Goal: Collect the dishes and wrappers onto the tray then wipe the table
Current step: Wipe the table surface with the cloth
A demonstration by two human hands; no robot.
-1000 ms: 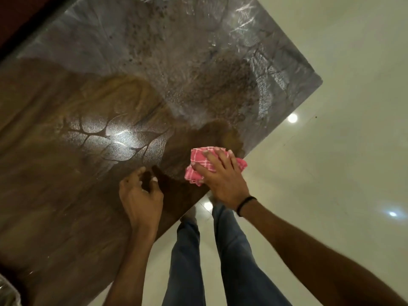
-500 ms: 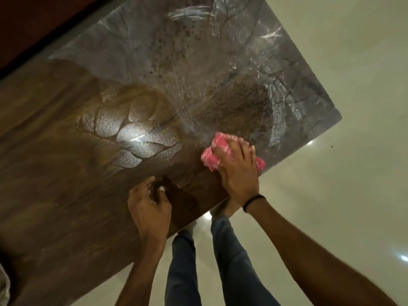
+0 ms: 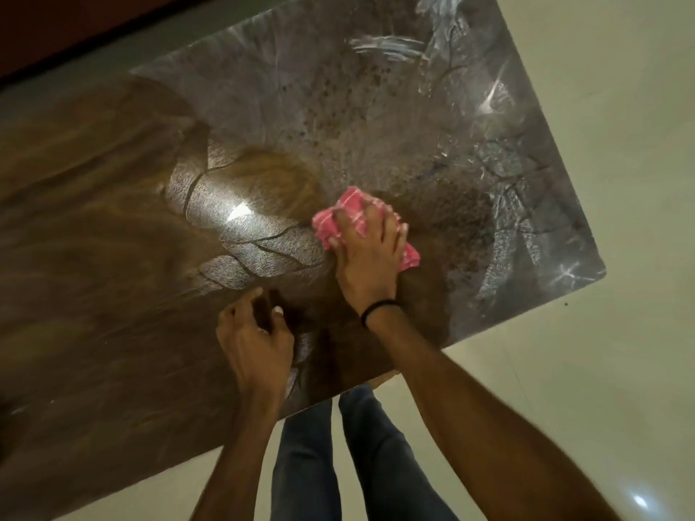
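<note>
I am seeing right hand [image 3: 370, 253] pressing pink cloth [image 3: 340, 214] onto table [image 3: 113, 257] middle, fingers [image 3: 378, 225] curling round it; left hand [image 3: 255, 345] resting near table edge, fingers loose, empty.

This looks like an indoor eating area, in a home or a small eatery (the view does not settle which). A broad tabletop [image 3: 113, 257] with a glossy brown wood-grain finish fills most of the view, and its far half is filmed with greyish streaks and speckled smears. Beneath it lies a pale, polished floor [image 3: 601, 370] that mirrors a bright spot [image 3: 640, 501] of light. A dark red-brown band [image 3: 56, 28] runs beyond the tabletop's far edge at the top left. A right hand [image 3: 366, 257] presses a pink checked cloth [image 3: 349, 216] onto the surface.
</note>
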